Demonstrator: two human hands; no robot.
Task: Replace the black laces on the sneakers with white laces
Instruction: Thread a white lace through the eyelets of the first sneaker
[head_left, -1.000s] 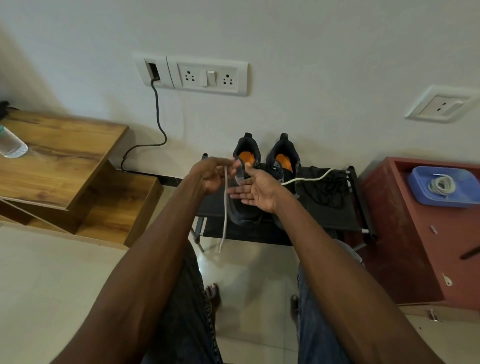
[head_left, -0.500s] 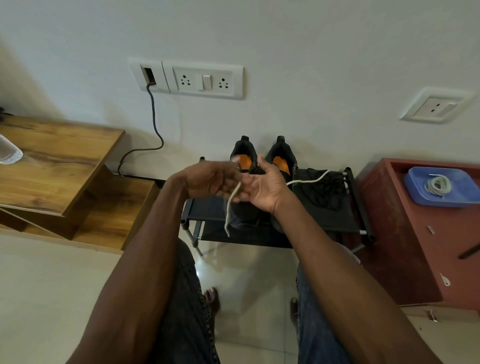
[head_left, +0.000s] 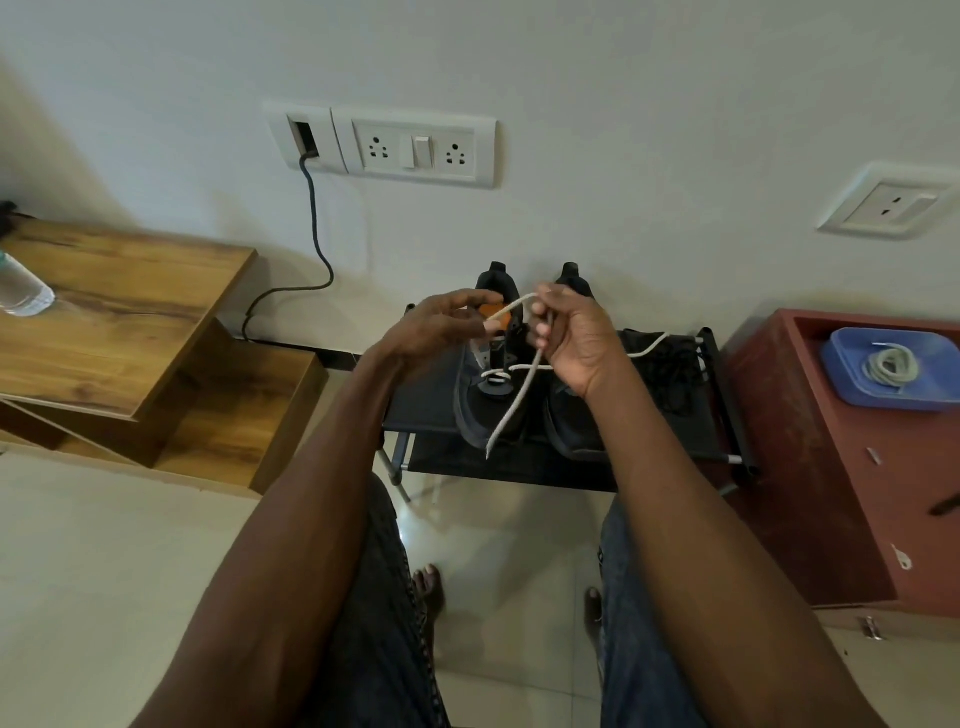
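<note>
White lace (head_left: 511, 402) pinched by both hands' fingers (head_left: 543, 325), sneakers (head_left: 485, 395) beneath, black rack (head_left: 711, 415).

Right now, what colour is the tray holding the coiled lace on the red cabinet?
Blue tray, seen in the head view, at right.

No readable text, labels or numbers.

Dim, soft indoor light; wide-angle edges bend.
</note>
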